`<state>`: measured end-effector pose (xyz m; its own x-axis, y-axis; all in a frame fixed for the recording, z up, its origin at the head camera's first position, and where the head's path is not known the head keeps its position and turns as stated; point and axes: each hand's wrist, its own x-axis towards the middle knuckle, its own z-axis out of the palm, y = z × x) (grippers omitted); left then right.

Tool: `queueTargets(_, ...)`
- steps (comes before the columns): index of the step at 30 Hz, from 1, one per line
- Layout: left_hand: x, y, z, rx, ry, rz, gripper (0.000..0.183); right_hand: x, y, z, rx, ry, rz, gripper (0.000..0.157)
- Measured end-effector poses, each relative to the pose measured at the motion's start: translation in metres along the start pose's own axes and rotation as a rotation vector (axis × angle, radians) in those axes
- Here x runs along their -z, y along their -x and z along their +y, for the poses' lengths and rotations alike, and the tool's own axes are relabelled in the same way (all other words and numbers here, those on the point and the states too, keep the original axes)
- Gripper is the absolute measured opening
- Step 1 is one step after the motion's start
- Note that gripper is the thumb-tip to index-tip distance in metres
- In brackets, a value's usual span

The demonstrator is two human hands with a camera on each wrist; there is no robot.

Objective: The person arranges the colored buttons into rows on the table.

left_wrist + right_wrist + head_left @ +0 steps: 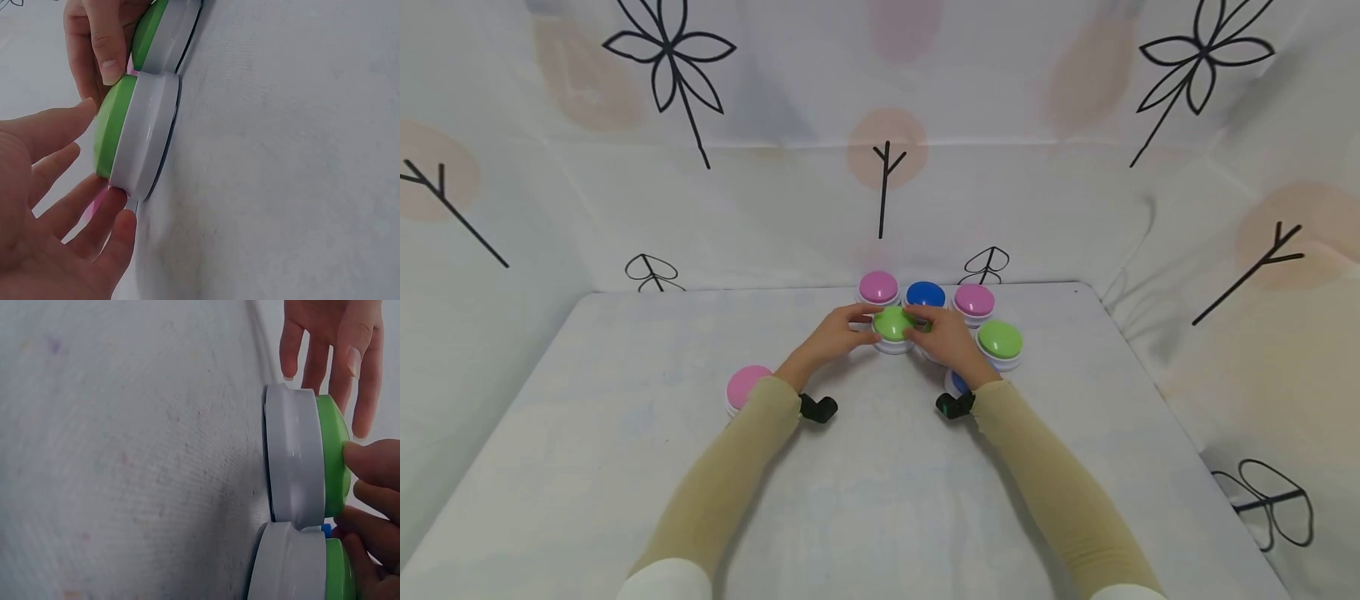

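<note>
A green-domed push button [892,323] with a white round base sits on the table between the two hands. My left hand [838,333] is at its left side with fingers spread; in the left wrist view fingertips [94,181] lie right at the dome and the base's rim. From the other side, my right hand [943,337] touches the green dome with a fingertip [355,453]. Its remaining fingers are loosely bent over a second green button [340,569], which stands against the first and is mostly covered in the head view.
Behind them stand a pink button [878,287], a blue button [925,293] and another pink button [974,300]. A green button [1000,340] is to the right. The right wrist partly covers a blue button [958,382]. A pink button [748,385] lies beside the left forearm. Patterned cloth [790,208] surrounds the table.
</note>
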<state>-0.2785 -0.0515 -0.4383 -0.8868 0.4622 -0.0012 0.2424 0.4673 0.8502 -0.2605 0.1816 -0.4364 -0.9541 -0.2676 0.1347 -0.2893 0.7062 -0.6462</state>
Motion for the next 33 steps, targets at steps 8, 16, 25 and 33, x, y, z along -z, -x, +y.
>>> queueTargets(8, -0.005, -0.007, 0.004, 0.028, -0.050, 0.023, 0.053, 0.003, 0.000, -0.003, 0.015, 0.036, -0.050, 0.050)
queueTargets(16, -0.007, -0.012, 0.007, 0.044, -0.069, 0.070, 0.051, 0.002, -0.002, -0.006, -0.009, 0.074, -0.100, 0.055)
queueTargets(25, -0.006, -0.009, 0.007, 0.041, -0.080, 0.077, 0.050, 0.006, -0.001, -0.013, 0.010, 0.077, -0.108, 0.054)
queueTargets(33, -0.001, -0.002, 0.006, 0.051, -0.088, 0.062, 0.051, 0.006, -0.002, -0.022, -0.021, 0.033, -0.147, 0.053)
